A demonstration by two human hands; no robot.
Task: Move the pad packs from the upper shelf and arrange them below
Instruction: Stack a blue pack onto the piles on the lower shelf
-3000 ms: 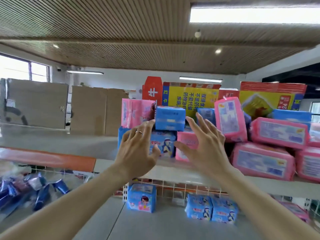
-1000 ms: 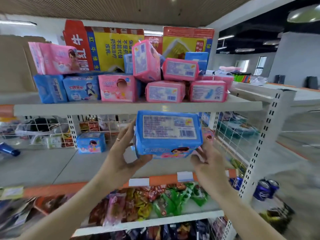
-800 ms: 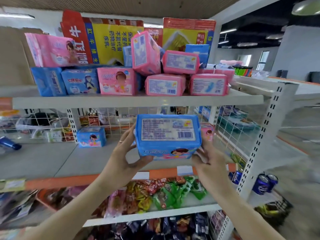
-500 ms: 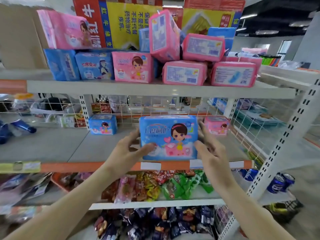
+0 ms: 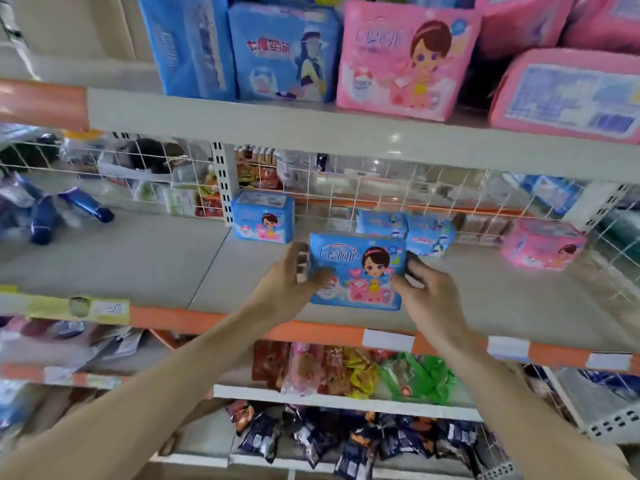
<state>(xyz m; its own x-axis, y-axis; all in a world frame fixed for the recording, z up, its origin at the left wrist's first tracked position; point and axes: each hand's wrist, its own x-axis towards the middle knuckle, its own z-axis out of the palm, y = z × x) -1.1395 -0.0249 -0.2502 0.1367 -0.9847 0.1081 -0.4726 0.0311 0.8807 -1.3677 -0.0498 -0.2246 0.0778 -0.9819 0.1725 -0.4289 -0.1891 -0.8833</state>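
Blue pad pack gripped between both hands over lower shelf.

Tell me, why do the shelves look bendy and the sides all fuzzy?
Head view: the wide-angle lens slants and bows the upper shelf; the blue pack, held by the left hand and right hand, looks sharpest; the tubes far left are smeared; a small glare spot sits on that shelf's edge.
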